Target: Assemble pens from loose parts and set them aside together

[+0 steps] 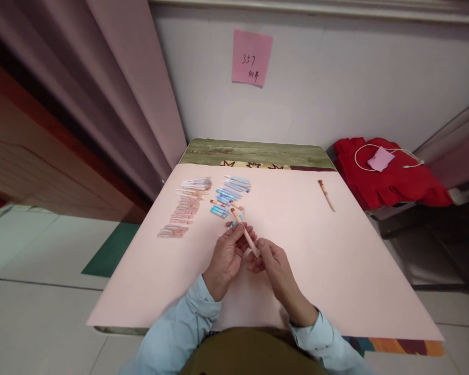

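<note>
Counts first: two slim cream pens with a brown end that I can see properly. One is the held pen [244, 233], the other is a spare pen [327, 195] lying by itself far over on the right side of the counter [336, 260], well apart from everything else. There might be a couple of short brown-tipped bits tucked in by the blue stuff, but they're too small to call.

There are two bunches of little flat packs at the far left of the counter. The pink packs [181, 211] sit in a loose column, and the blue packs [228, 191] are fanned out just beside them on the right. Each bunch has roughly a dozen, but they overlap too much for an exact number.

Both hands are on the held pen, just above the counter near the front middle, with its brown end tilted up and away toward the blue packs. The left hand [227, 256] is curled fairly closed, fingers wrapped round the middle of the barrel. The right hand [272, 261] is narrowed to a pinch on the near end.

There's one pink sticky note [252, 57] on the wall, marked 357. One red cloth [394, 182] sits off to the right with a white cable [409, 165] and a pink slip [380, 159] on it.
</note>
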The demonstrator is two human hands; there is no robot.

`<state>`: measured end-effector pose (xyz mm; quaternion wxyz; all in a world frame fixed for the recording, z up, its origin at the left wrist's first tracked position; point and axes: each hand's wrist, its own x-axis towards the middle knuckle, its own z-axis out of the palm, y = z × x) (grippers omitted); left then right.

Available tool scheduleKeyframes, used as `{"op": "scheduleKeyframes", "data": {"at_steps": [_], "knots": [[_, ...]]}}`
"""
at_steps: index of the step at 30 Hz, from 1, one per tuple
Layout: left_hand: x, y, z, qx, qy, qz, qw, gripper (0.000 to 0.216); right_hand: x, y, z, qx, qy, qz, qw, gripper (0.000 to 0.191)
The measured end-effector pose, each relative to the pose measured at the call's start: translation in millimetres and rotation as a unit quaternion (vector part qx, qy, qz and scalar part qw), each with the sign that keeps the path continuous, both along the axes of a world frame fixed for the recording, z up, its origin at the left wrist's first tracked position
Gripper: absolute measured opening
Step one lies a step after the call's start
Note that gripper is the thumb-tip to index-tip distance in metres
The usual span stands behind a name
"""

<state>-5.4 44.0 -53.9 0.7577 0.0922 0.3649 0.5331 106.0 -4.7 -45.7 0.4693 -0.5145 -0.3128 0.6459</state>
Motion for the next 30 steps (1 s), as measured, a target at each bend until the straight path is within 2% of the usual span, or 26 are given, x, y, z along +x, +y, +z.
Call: {"op": "scheduleKeyframes", "data": {"at_steps": [3, 5, 10, 15, 18, 21, 24, 27, 30], "knots": [[4.4, -0.9, -1.5, -0.008, 0.007, 0.003, 1.0, 0.016, 11.3, -1.6, -7.1, 0.078, -0.134, -0.034, 0.987, 0.044], [7.7, -1.7, -1.3, -0.008, 0.015, -0.003, 1.0, 0.015, 16.2, -2.3, -10.4, 0.093, -0.158, -0.047, 0.982, 0.04], [15.6, -2.7, 7.6, -0.007, 0.024, -0.027, 0.999, 0.009, 19.1, -3.5, -4.4, 0.029, -0.023, -0.038, 0.999, 0.044], [19.3, -3.2, 16.0, -0.02, 0.039, -0.059, 0.997, 0.009, 20.4, -5.2, 2.7, -0.03, 0.108, -0.013, 0.994, 0.051], [17.6, -3.0, 15.6, 0.004, 0.051, -0.038, 0.998, 0.011, 23.3, -5.5, 1.7, -0.022, 0.075, -0.007, 0.997, 0.053], [13.9, -1.9, 14.7, 0.017, 0.057, -0.016, 0.998, 0.015, 24.1, -3.8, 0.2, 0.015, 0.002, -0.029, 0.999, 0.047], [10.7, -1.2, 15.5, 0.013, 0.063, -0.006, 0.998, 0.017, 20.7, -2.0, 0.5, 0.029, -0.02, -0.043, 0.998, 0.044], [8.1, -1.5, 18.1, 0.01, 0.058, -0.009, 0.998, 0.015, 15.1, -2.6, 2.7, 0.016, 0.019, -0.032, 0.999, 0.042], [4.6, -2.9, 20.9, 0.0, 0.047, -0.04, 0.998, 0.013, 10.9, -4.7, 5.5, -0.027, 0.105, -0.009, 0.994, 0.045]]}}
